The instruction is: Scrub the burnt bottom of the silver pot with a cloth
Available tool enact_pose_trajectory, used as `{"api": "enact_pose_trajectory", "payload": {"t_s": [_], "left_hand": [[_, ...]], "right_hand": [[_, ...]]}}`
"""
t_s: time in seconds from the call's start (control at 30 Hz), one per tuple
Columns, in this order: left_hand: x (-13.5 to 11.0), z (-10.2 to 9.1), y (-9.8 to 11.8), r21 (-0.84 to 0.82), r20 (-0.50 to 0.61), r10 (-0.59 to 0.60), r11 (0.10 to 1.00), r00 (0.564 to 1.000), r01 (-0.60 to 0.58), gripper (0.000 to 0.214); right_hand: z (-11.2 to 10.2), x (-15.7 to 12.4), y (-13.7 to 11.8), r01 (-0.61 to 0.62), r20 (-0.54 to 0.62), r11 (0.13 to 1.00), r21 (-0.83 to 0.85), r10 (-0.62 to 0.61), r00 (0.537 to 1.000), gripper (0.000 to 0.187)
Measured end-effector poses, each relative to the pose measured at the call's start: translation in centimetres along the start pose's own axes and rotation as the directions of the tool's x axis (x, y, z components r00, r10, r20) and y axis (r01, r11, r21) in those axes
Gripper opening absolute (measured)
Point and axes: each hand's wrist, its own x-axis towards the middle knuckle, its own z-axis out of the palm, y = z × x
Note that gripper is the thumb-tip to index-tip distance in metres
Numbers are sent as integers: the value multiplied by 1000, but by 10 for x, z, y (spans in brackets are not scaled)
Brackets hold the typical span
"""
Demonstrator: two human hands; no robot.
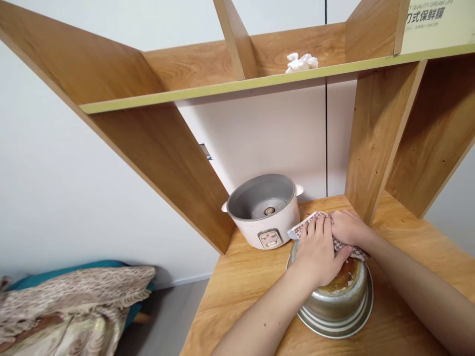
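Note:
An upturned metal pot (339, 304) with a browned, scorched bottom sits on the wooden tabletop (241, 291). A patterned cloth (309, 223) lies over the pot's far side. My left hand (317, 249) lies flat on the cloth and pot, fingers together and stretched. My right hand (349, 227) rests on the cloth just behind it, fingers pressed down on the fabric. Behind the pot stands an open white rice cooker body (264, 210) without its inner pot.
A wooden shelf unit (208, 91) rises over the table, with a crumpled white tissue (301, 63) on its upper shelf and a boxed cling film (436, 22) at top right. A patterned blanket (74, 301) lies on the floor at left.

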Motion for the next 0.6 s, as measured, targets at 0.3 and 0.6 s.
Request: {"api": "enact_pose_trajectory", "payload": {"t_s": [0.3,0.6], "left_hand": [[0,-1,0,-31,6,-16,999,1000,16,87],[0,-1,0,-36,10,-17,999,1000,18,88]], "right_hand": [[1,2,0,16,8,1000,-11,-16,1000,32],[-1,2,-1,31,14,1000,0,-31,999,32]]}}
